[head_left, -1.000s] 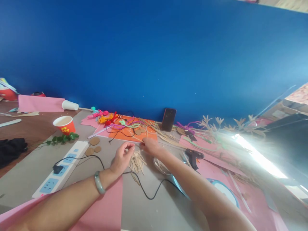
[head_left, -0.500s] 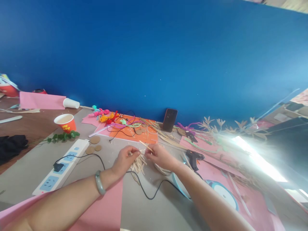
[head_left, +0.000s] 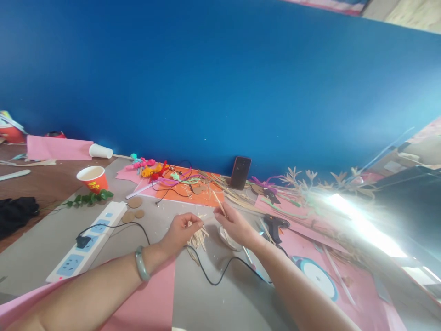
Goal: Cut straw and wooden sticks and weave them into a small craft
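My right hand [head_left: 237,226] pinches a thin pale straw stick [head_left: 218,202], which points up and away from the fingers. My left hand [head_left: 182,232] is at the pile of short straw pieces [head_left: 199,240], its thumb and index finger curled together. Whether anything sits between those left fingertips is too small to make out. A pale round dish [head_left: 228,240] lies below my right hand, partly covered by it. A black cord [head_left: 215,284] runs across the grey table in front of both hands.
A white power strip [head_left: 90,243], a red paper cup [head_left: 93,178] and cardboard discs [head_left: 128,217] stand to the left. Behind are colourful pipe cleaners [head_left: 151,170] on orange paper [head_left: 206,195] and a phone [head_left: 240,173] against the blue wall. A black glue gun [head_left: 275,226] lies right.
My right hand has moved right, apart from my left hand, and the straw stick in it points more upright. The left hand has barely shifted at the straw pile.
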Motion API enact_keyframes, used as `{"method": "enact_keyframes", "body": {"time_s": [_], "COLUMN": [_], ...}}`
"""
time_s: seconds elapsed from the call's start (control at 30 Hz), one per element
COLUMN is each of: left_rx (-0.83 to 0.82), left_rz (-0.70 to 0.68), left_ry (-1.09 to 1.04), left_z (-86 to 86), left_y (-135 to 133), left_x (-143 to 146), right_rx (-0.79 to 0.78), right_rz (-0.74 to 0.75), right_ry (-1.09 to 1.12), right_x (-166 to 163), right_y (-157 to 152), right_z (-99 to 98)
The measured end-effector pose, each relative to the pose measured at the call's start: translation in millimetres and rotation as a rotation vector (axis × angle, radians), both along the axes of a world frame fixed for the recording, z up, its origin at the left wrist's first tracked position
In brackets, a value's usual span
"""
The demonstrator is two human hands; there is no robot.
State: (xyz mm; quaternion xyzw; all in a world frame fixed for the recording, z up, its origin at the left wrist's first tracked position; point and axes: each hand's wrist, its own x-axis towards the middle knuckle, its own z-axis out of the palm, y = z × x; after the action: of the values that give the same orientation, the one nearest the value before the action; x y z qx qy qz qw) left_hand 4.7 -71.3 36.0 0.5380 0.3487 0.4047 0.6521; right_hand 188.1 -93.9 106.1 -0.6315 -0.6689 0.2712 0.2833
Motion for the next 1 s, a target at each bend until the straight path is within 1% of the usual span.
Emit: {"method": "enact_keyframes", "body": {"time_s": [0.07,0.13,0.2,0.27,0.33,0.43,0.5,0.67,0.83,1.0], "left_rx": [-0.053,-0.061,-0.030,0.021,0.062,0.084,0.083,0.072,0.070,0.094], "left_rz": [0.005,0.018,0.035,0.042,0.045,0.056,0.065,0.074,0.036,0.044], "left_ry": [-0.039,-0.042,-0.034,-0.030,-0.027,-0.006,0.005,0.011,-0.012,0.030], "left_z": [-0.8,-0.5,1.1,3.1,4.4,4.0,3.2,3.3,2.3,0.6], "left_y": [0.2,0.7,0.6,-0.3,-1.4,-2.3,-2.3,-1.3,-1.4,-0.7], "left_x": [0.3,0.4,0.4,0.4,0.5,0.8,0.9,0.7,1.1,-0.1], "right_rx": [-0.030,-0.126,-0.207,-0.224,-0.211,-0.221,-0.234,-0.228,-0.206,-0.246], "right_rz": [0.007,0.082,0.170,0.207,0.180,0.113,0.113,0.129,0.103,0.065], "right_ry": [0.021,0.043,0.045,0.021,-0.008,-0.015,0.004,0.104,0.240,0.287], "right_x": [-3.5,-8.7,-15.1,-21.6,-27.6,-34.2,-36.8,-36.8,-34.1,-35.6], "right_y": [-5.6,-11.5,-15.8,-18.2,-19.4,-21.4,-23.0,-24.7,-24.9,-25.5], "right_z": [-3.5,-6.0,-7.2,-7.5,-7.5,-7.5,-7.5,-12.2,-20.6,-17.0]}}
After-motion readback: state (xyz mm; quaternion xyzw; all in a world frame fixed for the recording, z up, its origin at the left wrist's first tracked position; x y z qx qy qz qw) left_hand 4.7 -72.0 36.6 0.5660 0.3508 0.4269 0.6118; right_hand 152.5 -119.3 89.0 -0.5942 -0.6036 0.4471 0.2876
